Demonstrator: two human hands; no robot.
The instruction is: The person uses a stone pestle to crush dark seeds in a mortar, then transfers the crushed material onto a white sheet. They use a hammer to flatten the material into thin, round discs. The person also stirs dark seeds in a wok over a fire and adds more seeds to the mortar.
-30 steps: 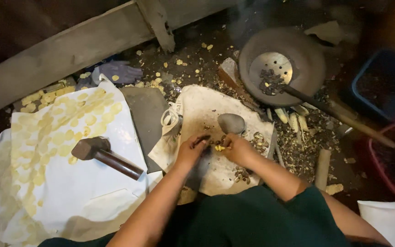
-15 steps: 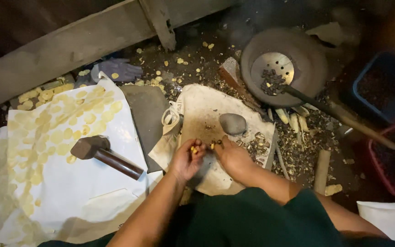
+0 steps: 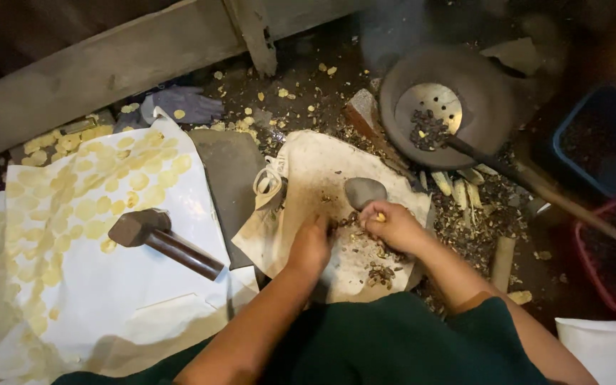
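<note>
Pinching small yellow kernel (image 3: 380,217) — right hand (image 3: 391,227), smooth grey stone (image 3: 363,192)

Both hands low, close together in front of the body.
Left hand (image 3: 311,246) knuckles up, fingers curled under, forearm bare and extended. Right hand (image 3: 392,224) curled, fingers (image 3: 378,214) pinched together; forearm bare, angled inward.

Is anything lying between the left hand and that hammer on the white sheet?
Nothing visible blocks it. Between the left hand and the hammer lie only the cloth's edge and a flat dark slab, both low.
</note>
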